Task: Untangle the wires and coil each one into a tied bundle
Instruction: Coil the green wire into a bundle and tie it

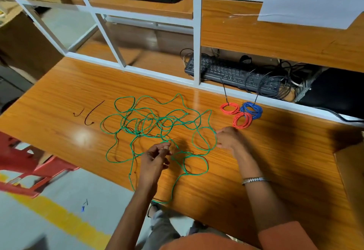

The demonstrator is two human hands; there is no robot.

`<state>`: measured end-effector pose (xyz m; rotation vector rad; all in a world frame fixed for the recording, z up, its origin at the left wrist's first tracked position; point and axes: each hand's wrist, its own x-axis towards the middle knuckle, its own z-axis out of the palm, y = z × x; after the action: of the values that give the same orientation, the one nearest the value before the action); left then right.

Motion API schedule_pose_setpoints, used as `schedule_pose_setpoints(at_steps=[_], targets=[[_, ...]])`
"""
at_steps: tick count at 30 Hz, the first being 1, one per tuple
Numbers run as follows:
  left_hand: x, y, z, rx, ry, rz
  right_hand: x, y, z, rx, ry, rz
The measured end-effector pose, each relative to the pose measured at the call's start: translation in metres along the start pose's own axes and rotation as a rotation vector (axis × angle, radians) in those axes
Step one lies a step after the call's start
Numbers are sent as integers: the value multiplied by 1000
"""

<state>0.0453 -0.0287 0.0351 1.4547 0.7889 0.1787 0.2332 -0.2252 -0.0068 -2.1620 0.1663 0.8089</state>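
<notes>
Nearest the person, a loop of the green wire (157,123) hangs over the front edge of the wooden table (256,161). The left hand (155,157) pinches a strand of that wire between curled fingertips. The right hand (228,137) grips a round loop of the same wire at its right side, fingers curled in. Beyond the hands the green wire sprawls in a loose tangle across the middle of the table. To its right lie three tied coils touching one another: two red coils (242,120) and a blue coil (252,110). Two dark ties (92,113) lie left of the tangle. Farther back a keyboard (232,74) sits under a shelf.
</notes>
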Motion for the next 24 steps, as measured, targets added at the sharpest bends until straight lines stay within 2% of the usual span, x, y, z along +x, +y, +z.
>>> schedule_pose_setpoints(at_steps=[3, 7, 14, 17, 21, 24], targets=[[-1, 9, 4, 10, -50, 32, -14, -19, -7, 451, -39, 83], [-3, 26, 19, -18, -89, 65, -37, -43, -21, 675, -148, -38], [3, 66, 50, -128, -84, 126, -80, -72, -30, 612, -351, -354], [4, 78, 54, -188, -218, 79, -95, -74, -36, 631, -527, -426], [0, 89, 60, -106, -421, 95, -111, -79, -44, 715, -706, -483], [-3, 95, 71, -81, -458, 151, -117, -89, -50, 852, -778, -513]])
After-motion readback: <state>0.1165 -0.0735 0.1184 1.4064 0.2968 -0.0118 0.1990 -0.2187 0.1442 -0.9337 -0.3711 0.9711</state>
